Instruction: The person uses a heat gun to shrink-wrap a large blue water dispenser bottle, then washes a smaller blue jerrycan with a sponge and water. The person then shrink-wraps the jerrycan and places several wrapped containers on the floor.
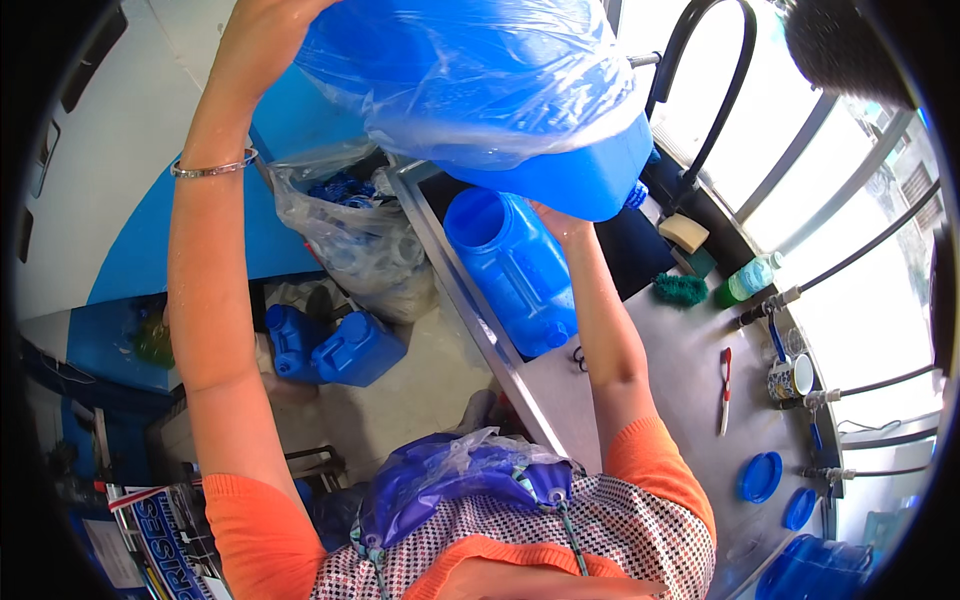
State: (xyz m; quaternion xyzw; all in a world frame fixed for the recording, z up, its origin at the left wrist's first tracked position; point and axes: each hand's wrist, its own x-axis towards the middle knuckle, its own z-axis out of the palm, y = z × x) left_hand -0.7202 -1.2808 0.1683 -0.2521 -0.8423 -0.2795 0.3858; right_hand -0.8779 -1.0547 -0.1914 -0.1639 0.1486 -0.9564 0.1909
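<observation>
Raised in front of me is a large blue plastic container (540, 180), tilted, with clear plastic film (480, 82) stretched over much of it. My left hand (274, 26) grips its upper left side, fingers partly cut off by the picture's top edge. From below, my right hand (559, 220) supports the container, which hides most of the fingers. Directly beneath, a blue plastic jug (517, 277) with a wide uncapped mouth and a moulded handle sits in the sink (637, 259). The jug lies close beside my right wrist.
A black gooseneck faucet (709, 142) rises at the window. On the steel counter (667, 360) are a sponge (684, 233), green scrubber (680, 289), bottle (750, 280), toothbrush (725, 390), mug (791, 376) and blue lids (760, 477). Lower left are a filled plastic bag (367, 247) and blue jugs (360, 349).
</observation>
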